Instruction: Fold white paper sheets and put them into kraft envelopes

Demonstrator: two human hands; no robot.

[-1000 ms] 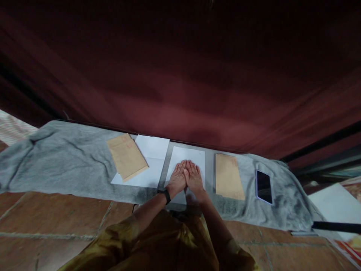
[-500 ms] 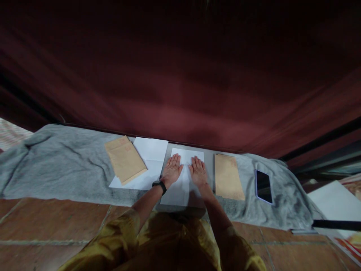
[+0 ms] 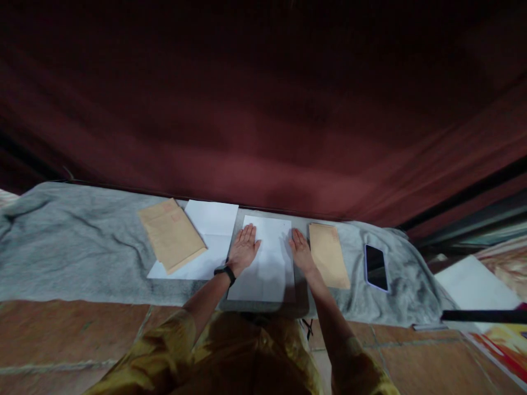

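A white sheet of paper (image 3: 269, 263) with faint creases lies flat in front of me on the grey cloth. My left hand (image 3: 244, 249), with a black band at the wrist, rests flat on its left side, fingers together and stretched out. Along the sheet's right edge lies my right hand (image 3: 301, 251), fingers extended, holding nothing. Just right of that hand are stacked brown envelopes (image 3: 329, 258). More brown envelopes (image 3: 173, 236) lie slanted at the left, partly covering another white sheet (image 3: 216, 219).
A phone (image 3: 376, 267) with a pale purple edge lies on the grey cloth (image 3: 94, 241) at the right. A dark red curtain (image 3: 263, 137) hangs behind. White paper (image 3: 477, 282) and a black bar (image 3: 481, 316) are at the far right, above the tiled floor (image 3: 61, 334).
My right hand has slid right, from on top of the white sheet to its right edge. My left hand stays on the sheet. The whole view has shifted slightly.
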